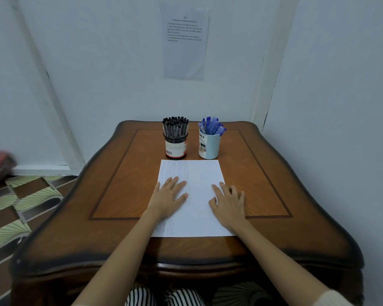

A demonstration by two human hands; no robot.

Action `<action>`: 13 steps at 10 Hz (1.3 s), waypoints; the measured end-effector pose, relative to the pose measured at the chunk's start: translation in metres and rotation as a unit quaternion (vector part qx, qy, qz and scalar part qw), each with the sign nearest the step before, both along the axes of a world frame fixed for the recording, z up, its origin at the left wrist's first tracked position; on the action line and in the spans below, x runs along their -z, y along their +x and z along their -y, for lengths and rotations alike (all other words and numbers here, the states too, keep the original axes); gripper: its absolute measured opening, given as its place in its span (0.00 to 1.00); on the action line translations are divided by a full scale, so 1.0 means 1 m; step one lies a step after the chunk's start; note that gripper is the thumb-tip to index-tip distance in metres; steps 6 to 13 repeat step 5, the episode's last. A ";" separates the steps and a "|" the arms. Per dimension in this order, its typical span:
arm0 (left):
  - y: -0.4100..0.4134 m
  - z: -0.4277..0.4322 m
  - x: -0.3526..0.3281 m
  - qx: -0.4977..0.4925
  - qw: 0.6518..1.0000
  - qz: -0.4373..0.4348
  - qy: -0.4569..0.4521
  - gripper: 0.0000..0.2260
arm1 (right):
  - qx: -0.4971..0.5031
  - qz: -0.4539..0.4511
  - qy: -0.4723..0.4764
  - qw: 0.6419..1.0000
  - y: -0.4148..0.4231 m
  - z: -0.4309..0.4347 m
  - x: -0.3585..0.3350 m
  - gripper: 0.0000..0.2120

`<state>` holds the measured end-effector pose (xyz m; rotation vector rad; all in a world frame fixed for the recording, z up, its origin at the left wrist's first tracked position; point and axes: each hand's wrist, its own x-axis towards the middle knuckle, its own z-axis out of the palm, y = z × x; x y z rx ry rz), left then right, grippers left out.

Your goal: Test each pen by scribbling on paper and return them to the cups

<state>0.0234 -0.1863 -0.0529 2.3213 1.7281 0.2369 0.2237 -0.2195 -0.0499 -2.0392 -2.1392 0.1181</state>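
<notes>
head: both hands flat on paper (pixel 192 195); cups (pixel 176 144) beyond.

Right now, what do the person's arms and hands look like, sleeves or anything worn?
Left hand and right hand are bare: no gloves, rings or watch visible. Left forearm uncovered to the frame edge; a cream knit sleeve shows high on the right arm.

table (pixel 111 173): glossy wood | paper (pixel 199 195): matt white | pens (pixel 212 125): blue plastic
</notes>
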 end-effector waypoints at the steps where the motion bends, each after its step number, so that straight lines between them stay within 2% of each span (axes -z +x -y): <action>1: 0.001 -0.002 0.000 0.003 1.000 -0.012 -0.004 0.24 | 0.005 0.005 0.002 1.000 0.000 -0.001 0.000 0.23; 3: 0.002 -0.003 0.002 0.009 1.000 0.000 -0.003 0.24 | 0.004 -0.010 0.004 1.000 0.002 -0.001 0.001 0.23; 5: 0.004 0.014 -0.009 -0.044 0.987 0.144 0.059 0.23 | 0.039 -0.218 0.050 0.974 0.016 0.011 -0.002 0.23; 13: 0.004 0.014 -0.009 -0.044 0.987 0.144 0.059 0.23 | 0.039 -0.218 0.050 0.974 0.016 0.011 -0.002 0.23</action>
